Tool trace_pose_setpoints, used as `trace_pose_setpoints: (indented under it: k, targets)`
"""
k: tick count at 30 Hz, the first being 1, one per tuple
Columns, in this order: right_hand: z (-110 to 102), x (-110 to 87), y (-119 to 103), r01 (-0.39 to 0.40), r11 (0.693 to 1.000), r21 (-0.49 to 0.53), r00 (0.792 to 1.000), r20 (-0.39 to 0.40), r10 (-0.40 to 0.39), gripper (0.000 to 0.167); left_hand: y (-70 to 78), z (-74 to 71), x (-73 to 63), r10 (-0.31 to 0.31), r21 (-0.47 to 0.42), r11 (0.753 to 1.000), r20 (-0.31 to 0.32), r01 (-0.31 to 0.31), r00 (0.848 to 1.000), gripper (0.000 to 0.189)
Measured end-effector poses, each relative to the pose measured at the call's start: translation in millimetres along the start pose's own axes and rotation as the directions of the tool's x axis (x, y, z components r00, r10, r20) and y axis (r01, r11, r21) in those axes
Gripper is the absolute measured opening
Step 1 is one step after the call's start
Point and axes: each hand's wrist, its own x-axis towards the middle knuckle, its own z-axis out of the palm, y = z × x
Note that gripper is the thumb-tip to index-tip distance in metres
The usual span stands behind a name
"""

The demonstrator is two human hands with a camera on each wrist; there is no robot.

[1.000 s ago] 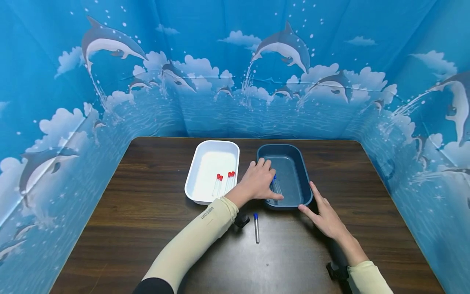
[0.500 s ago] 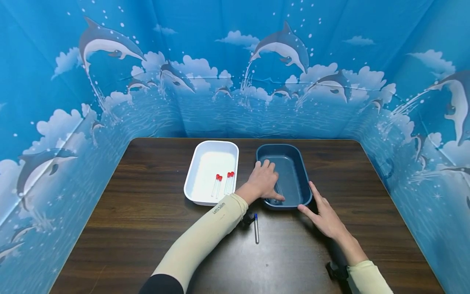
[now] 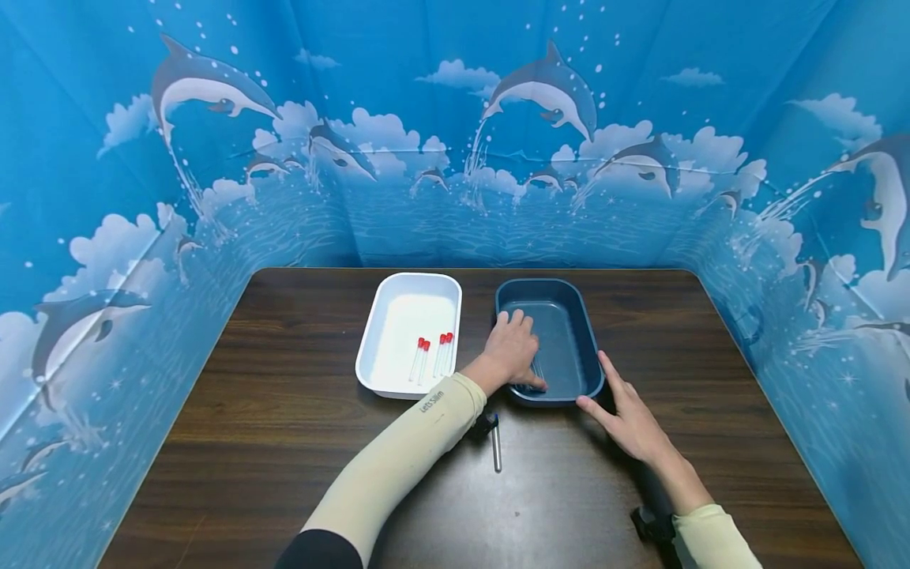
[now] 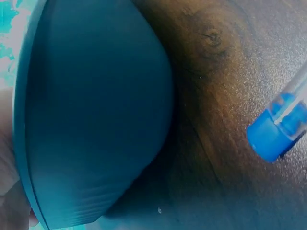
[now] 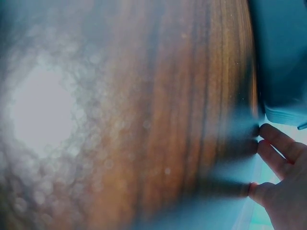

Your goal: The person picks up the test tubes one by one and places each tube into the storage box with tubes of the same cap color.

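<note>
My left hand (image 3: 510, 348) reaches over the left rim of the dark blue tray (image 3: 565, 336), thumb spread away from the fingers. It rests over clear tubes (image 3: 538, 366) lying along the tray's left side and hides most of them. In the left wrist view the tray wall covers most of that hand. My right hand (image 3: 629, 419) touches the tray's near right corner, fingers stretched along its outside and thumb at the front edge. A blue-capped test tube (image 3: 497, 446) lies on the table in front of the tray; its cap (image 4: 271, 136) shows large in the left wrist view.
Left of the dark tray stands a white tray (image 3: 401, 304) holding several red-capped test tubes (image 3: 423, 359). Both sit on a dark wooden table (image 3: 270, 395). A blue dolphin-print curtain (image 3: 426, 213) surrounds its back and sides.
My left hand has shifted slightly right inside the dark tray and now covers the blue caps seen earlier. Its forearm moved right, with the wrist camera now beside the loose tube's cap. My right hand stays put.
</note>
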Motion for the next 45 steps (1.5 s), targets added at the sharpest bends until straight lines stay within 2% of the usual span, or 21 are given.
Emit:
trace_pose_setpoints:
  k: [21,26,36,41,45]
  targets:
    - [0.5,0.8,-1.4,-0.003,1.000,-0.007,1.000,0.005,0.003,0.086,3.0,1.6,-0.3,-0.018,0.036,0.999,0.029,0.017,0.999,0.093]
    - [0.5,1.1,-1.4,-0.006,1.000,-0.009,1.000,0.008,0.006,0.085,3.4,1.2,-1.5,-0.026,0.027,0.999,0.018,0.025,1.000,0.096]
    - [-0.5,1.1,-1.2,-0.009,1.000,-0.006,1.000,0.003,0.009,0.086,1.4,-8.0,-9.0,-0.034,-0.028,0.999,-0.074,0.032,0.997,0.098]
    - [0.5,0.1,-0.3,-0.019,1.000,-0.002,1.000,0.003,0.019,0.086,0.1,-20.4,-18.0,-0.018,-0.053,0.999,-0.143,0.011,0.990,0.097]
    - [1.0,0.2,0.2,-0.025,1.000,0.001,1.000,0.005,0.025,0.086,-2.3,-35.3,-31.9,-0.012,-0.069,0.998,-0.212,-0.003,0.977,0.099]
